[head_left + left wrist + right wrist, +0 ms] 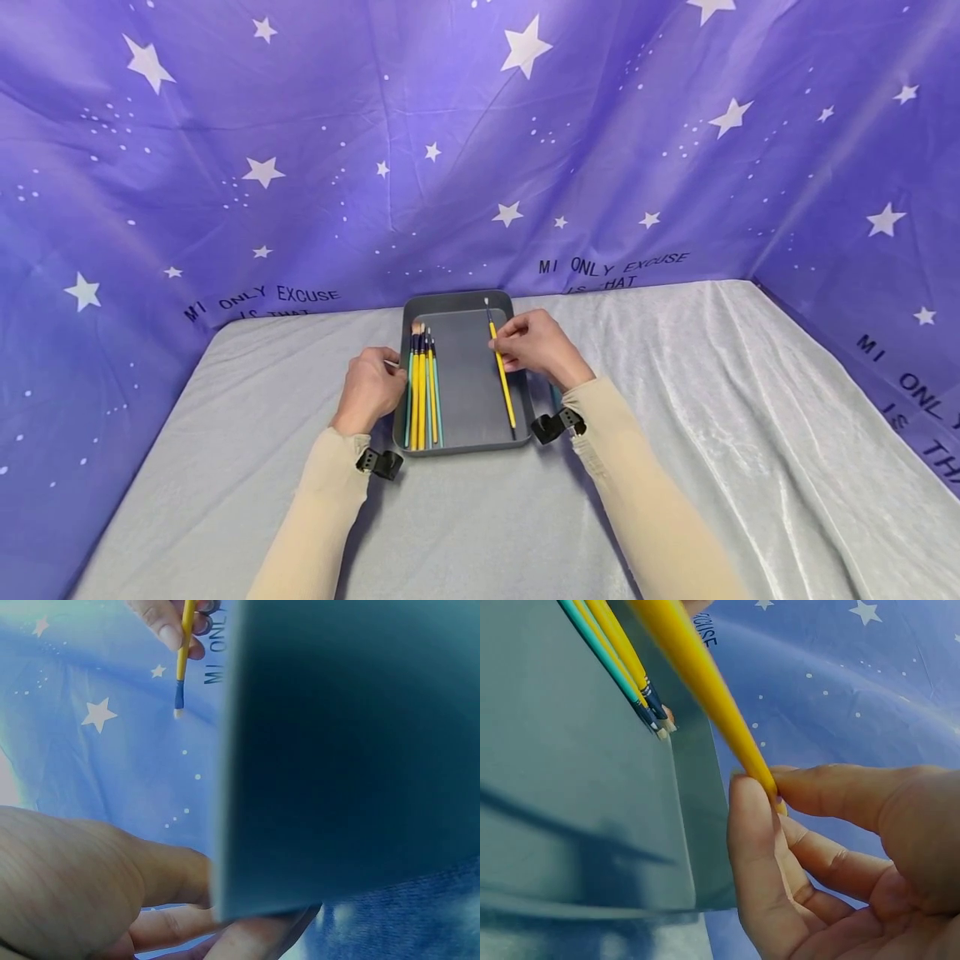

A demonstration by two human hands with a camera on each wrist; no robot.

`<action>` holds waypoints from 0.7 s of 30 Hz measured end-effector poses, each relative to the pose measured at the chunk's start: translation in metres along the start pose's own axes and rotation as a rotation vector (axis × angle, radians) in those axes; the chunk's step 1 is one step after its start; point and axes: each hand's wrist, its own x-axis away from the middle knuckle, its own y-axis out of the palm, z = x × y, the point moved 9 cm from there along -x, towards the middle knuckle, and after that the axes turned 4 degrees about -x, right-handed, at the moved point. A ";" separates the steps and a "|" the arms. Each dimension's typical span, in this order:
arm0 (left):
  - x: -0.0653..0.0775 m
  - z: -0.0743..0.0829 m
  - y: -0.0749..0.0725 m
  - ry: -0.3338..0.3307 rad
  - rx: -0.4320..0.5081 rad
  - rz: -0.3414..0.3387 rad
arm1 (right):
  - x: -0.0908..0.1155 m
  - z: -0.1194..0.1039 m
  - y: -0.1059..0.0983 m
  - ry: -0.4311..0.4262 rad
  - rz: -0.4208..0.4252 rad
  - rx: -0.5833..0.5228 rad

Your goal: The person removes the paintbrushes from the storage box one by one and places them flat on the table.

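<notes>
My right hand pinches a yellow paintbrush between thumb and fingertips, over the right part of a dark grey tray. The brush's bristles point to the far side, and its dark handle end points toward me. In the right wrist view the yellow handle slants up from the fingertips. My left hand grips the tray's left wall, its thumb on one side and fingers curled beneath, as the left wrist view shows. Along that wall lies a row of several yellow and teal paintbrushes, bristles away from me.
A light grey cloth covers the table. Behind it hangs a purple curtain with white stars and lettering. Something teal shows beside the tray, partly hidden by my right wrist.
</notes>
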 end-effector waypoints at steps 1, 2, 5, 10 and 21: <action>0.000 0.000 0.000 0.000 0.000 -0.001 | 0.000 0.001 0.000 -0.002 -0.003 -0.001; 0.000 0.000 0.000 0.000 0.000 -0.002 | 0.000 0.001 -0.001 -0.004 -0.007 -0.001; 0.000 0.000 0.000 0.000 0.002 -0.004 | 0.000 0.001 -0.002 -0.001 -0.012 0.003; 0.001 0.000 0.002 -0.005 0.002 -0.008 | 0.003 0.007 -0.007 0.028 0.005 0.001; 0.001 -0.001 0.001 -0.018 0.000 -0.010 | 0.002 0.006 -0.007 0.020 -0.044 -0.023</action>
